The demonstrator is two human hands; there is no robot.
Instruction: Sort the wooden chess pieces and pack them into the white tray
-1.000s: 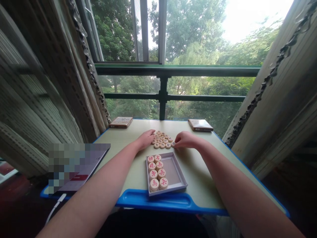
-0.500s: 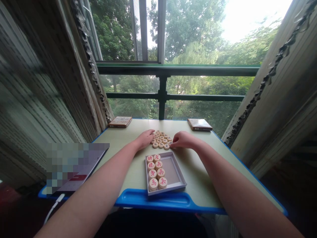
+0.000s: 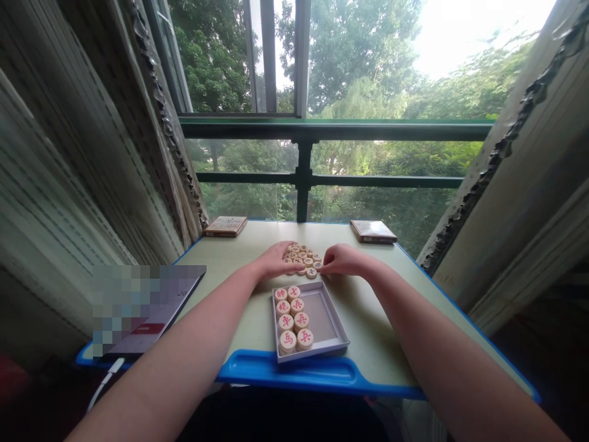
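Observation:
Several round wooden xiangqi pieces (image 3: 302, 255) with dark characters lie in a tight cluster on the table. My left hand (image 3: 277, 260) rests against the cluster's left side, fingers apart, its thumb stretched over the near row and covering some pieces. At the right edge, my right hand (image 3: 344, 259) is curled, its fingertips close beside the outermost pieces; whether anything is inside it is hidden. Nearer to me stands a shallow open box (image 3: 343, 339), with red-marked xiangqi pieces (image 3: 294, 322) stacked in two columns along its left side.
Two flat boxes stand at the far corners, one left (image 3: 225, 226) and one right (image 3: 373, 231). A laptop (image 3: 156, 313), partly blurred, with a white cable (image 3: 103, 383) lies at left. The table (image 3: 377, 319) has a blue rim, with a window railing (image 3: 391, 131) beyond.
My left hand has shifted right and nearer, its thumb now extended across the near row of pieces. My right hand stays about where it was at the cluster's right side.

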